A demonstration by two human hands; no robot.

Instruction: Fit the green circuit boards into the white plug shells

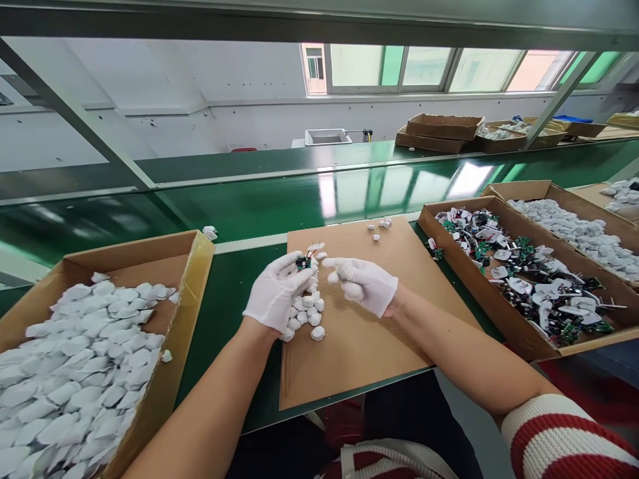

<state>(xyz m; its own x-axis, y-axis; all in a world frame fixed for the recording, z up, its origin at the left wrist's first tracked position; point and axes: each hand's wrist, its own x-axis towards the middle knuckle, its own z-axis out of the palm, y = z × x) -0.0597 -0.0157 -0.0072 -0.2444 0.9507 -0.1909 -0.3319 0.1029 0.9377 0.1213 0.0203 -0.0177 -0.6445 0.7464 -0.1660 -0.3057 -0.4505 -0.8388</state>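
- Left hand (pixel 277 291) pinches a small circuit board (pixel 303 263).
- Right hand (pixel 367 283), half curled, is just right of it; can't tell if it holds anything.

Windows (pixel 426 68): row in white wall (pixel 254 74)
Green strip (pixel 279 193): reflecting the windows
Tray (pixel 327 138): left of cartons (pixel 442 128)
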